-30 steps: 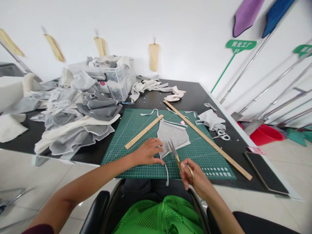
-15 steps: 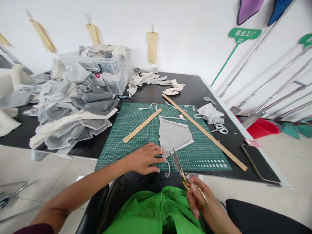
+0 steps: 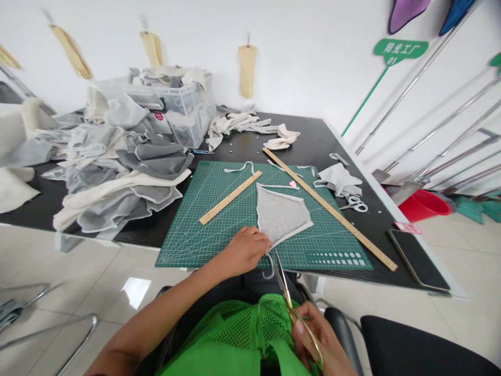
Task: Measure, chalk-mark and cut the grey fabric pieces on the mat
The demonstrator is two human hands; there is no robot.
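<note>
A grey fabric piece (image 3: 282, 211) with pale edges lies on the green cutting mat (image 3: 219, 245). At its near left corner, my left hand (image 3: 250, 245) has its fingers drawn together on the cloth. A thin fabric strip (image 3: 270, 267) curls down from that corner over the mat's front edge. My right hand (image 3: 309, 331) grips gold-handled scissors (image 3: 287, 297), their blades slightly parted and pointing up at the strip and corner. Part of the corner is hidden under my left fingers.
Two wooden rulers (image 3: 230, 198) (image 3: 332, 211) lie on the mat. White-handled scissors (image 3: 355, 204), fabric scraps (image 3: 340, 179) and a phone (image 3: 418, 258) are at the right. Heaped cloth (image 3: 129, 172) and a clear plastic bin (image 3: 195, 115) stand at the left.
My left fingers, spread before, have closed on the fabric corner. The scissors have moved slightly left and down towards my body, and their blades are closer together.
</note>
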